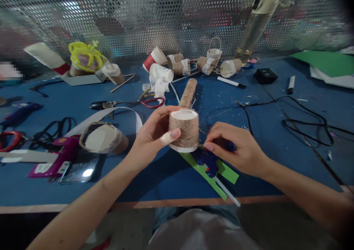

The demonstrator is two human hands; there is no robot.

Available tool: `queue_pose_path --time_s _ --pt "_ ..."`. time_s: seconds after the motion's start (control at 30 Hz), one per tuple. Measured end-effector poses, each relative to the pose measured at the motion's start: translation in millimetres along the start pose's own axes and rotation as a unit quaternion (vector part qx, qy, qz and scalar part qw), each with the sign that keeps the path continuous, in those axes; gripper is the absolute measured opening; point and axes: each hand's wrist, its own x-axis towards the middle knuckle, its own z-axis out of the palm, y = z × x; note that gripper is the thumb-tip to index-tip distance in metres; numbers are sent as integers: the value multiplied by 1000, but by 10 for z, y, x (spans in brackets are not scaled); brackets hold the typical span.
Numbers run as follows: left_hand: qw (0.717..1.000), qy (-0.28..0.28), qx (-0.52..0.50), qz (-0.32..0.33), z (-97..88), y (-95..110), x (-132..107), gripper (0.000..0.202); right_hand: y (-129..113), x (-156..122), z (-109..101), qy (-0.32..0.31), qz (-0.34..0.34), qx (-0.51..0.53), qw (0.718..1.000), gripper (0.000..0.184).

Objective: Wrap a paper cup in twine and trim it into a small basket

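Note:
My left hand [155,132] grips a paper cup [184,129] wrapped in brown twine, with its white end facing up and a bare white band at the bottom. There is a bandage-like wrap on the thumb. To the right of the cup, my right hand [235,146] is closed in a pinch on a thin strand of twine [201,145] that runs to the cup's lower side. A twine roll [188,92] lies just behind the cup. Below the hands, a blue glue gun [208,163] with a white glue stick rests over green paper strips [230,172], partly hidden.
At left are a lace-trimmed cup [103,138], a purple glue gun [56,158], a phone [80,169] and red-handled scissors [153,101]. Several twine-wrapped cups [181,67] line the back by a perforated metal screen [143,21]. A bottle [256,25] and black cable [309,126] are at right.

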Motion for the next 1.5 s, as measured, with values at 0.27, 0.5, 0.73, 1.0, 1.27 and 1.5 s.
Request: queue_pose_path --time_s 0.27,0.5,0.73,1.0,1.27,1.5 --pt "1000 -8 -10 -6 6 -10 -4 37 6 -2 29 2 11 -8 1000 10" --pt "1000 -16 -14 -7 7 -20 -14 36 -3 6 39 4 16 -14 1000 12" --pt "1000 -9 -19 -7 32 -29 -16 35 8 0 57 7 12 -27 1000 11" --pt "999 6 -26 -18 9 -12 -14 33 18 1 32 20 22 -10 1000 9" --pt "999 11 -33 -14 23 -3 -14 33 6 7 29 14 45 14 999 10" --pt "999 3 -41 -16 25 -21 -26 33 14 1 30 24 37 -3 999 11"
